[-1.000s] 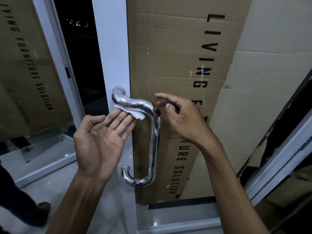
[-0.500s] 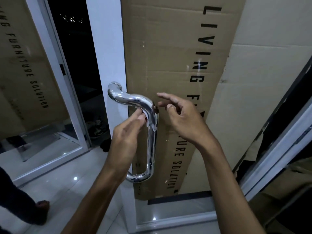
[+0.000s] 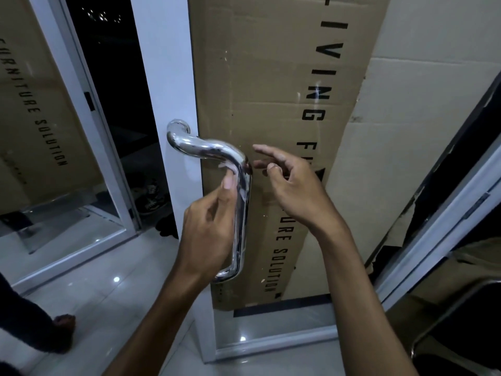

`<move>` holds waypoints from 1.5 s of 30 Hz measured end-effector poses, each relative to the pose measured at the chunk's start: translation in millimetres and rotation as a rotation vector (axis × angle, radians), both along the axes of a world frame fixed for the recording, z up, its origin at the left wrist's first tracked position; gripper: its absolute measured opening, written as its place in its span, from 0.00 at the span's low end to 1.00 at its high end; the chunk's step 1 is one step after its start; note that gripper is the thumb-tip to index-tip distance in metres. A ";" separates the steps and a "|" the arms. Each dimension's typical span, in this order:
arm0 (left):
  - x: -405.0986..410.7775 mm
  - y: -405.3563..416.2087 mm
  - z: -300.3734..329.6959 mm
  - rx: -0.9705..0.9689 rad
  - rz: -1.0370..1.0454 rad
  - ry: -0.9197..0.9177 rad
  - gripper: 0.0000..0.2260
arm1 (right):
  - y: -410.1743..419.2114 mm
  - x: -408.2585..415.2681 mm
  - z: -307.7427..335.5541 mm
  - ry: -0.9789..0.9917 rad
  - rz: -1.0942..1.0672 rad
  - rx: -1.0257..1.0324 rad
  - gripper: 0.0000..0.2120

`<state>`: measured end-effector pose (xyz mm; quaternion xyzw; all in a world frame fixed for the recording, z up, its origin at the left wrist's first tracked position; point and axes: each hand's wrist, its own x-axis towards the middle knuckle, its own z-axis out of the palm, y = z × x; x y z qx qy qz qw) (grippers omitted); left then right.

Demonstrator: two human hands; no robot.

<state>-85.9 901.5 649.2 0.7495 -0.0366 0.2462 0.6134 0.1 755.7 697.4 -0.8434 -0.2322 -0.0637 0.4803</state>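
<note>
White-framed glass door (image 3: pixel 173 77) stands on a glossy tiled floor (image 3: pixel 108 267), with a brown cardboard sheet (image 3: pixel 257 77) printed LIVING FURNITURE SOLUTION leaning behind the pane. Chrome pull handle (image 3: pixel 241 213) is mounted vertically on the door stile, its upper end bending left to the mount. Left hand (image 3: pixel 208 229) is raised at this upper bend; its fingers (image 3: pixel 229 183) are curled and pinch a small white tissue (image 3: pixel 225 166) against the underside of the bend. Right hand (image 3: pixel 298 191) hovers just right of the same bend, fingers (image 3: pixel 261 149) loosely spread and holding nothing; whether the fingertips touch the chrome cannot be determined. Dark shoes (image 3: pixel 151 196) lie beyond the door opening. Another person's foot (image 3: pixel 63 321) stands at lower left.
</note>
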 end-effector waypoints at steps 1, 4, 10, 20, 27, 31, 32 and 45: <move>-0.8 -2.0 2.0 -0.003 0.008 -0.020 0.20 | 0.4 -1.1 -0.8 0.008 0.006 0.002 0.20; -4.7 -8.6 -7.6 0.069 0.057 -0.033 0.15 | 3.8 -0.3 -5.0 0.020 0.010 0.024 0.20; -3.7 -6.6 -11.0 0.114 0.115 -0.040 0.17 | 13.1 -3.6 -18.7 0.044 0.031 0.015 0.21; -6.9 -15.5 -15.3 0.193 0.122 -0.076 0.21 | 17.2 -36.4 -42.4 -0.018 -0.098 -0.098 0.20; -9.2 -14.3 -19.7 0.177 0.163 -0.015 0.15 | 22.0 -40.8 -44.0 -0.096 -0.137 -0.169 0.18; -7.9 -14.7 -20.4 0.182 0.175 0.027 0.18 | 22.0 -42.2 -50.9 -0.082 -0.151 -0.159 0.22; -6.8 -14.6 -19.6 0.175 0.182 0.030 0.20 | 22.1 -42.8 -52.9 -0.073 -0.158 -0.166 0.23; -3.8 -10.2 -18.1 0.198 0.161 0.007 0.21 | 21.6 -49.6 -65.7 -0.053 -0.141 -0.107 0.21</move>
